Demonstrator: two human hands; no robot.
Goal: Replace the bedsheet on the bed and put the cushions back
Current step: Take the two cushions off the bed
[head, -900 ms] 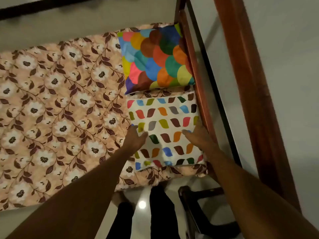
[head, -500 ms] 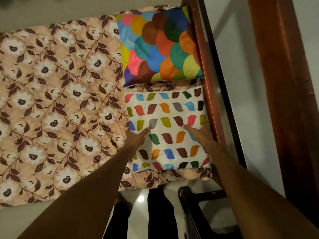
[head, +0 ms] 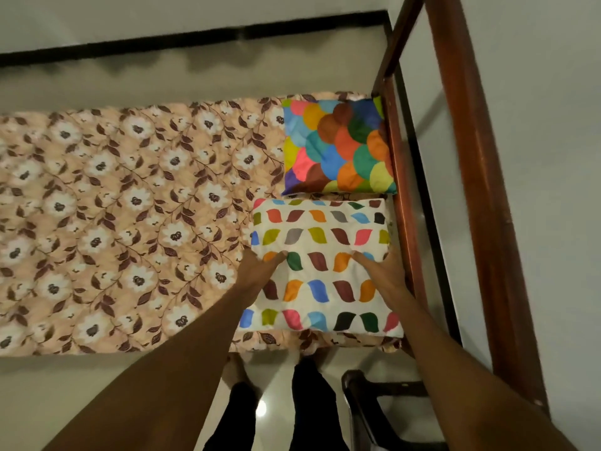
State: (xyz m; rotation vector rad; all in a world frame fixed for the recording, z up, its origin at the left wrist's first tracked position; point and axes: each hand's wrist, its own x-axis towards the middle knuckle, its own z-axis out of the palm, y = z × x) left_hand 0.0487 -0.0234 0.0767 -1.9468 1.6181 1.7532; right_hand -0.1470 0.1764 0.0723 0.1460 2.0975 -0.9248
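Head view: a peach floral bedsheet [head: 130, 206] is spread flat over the mattress, down to its near edge above a pale, glossy floor [head: 48, 402]. Two cushions are laid at the right end against the dark wooden bed frame [head: 401, 206] — a scale-print cushion [head: 338, 148] on the far side and, just beside it, a white leaf-print cushion [head: 325, 281]. The latter is grasped at both sides: the left hand [head: 257, 271] is set with its thumb on top and fingers curled round the left edge, the right hand [head: 383, 275] likewise at the right edge. A black skirting strip [head: 146, 47] is seen along the far wall — a dark chair [head: 357, 395] is placed near the frame.
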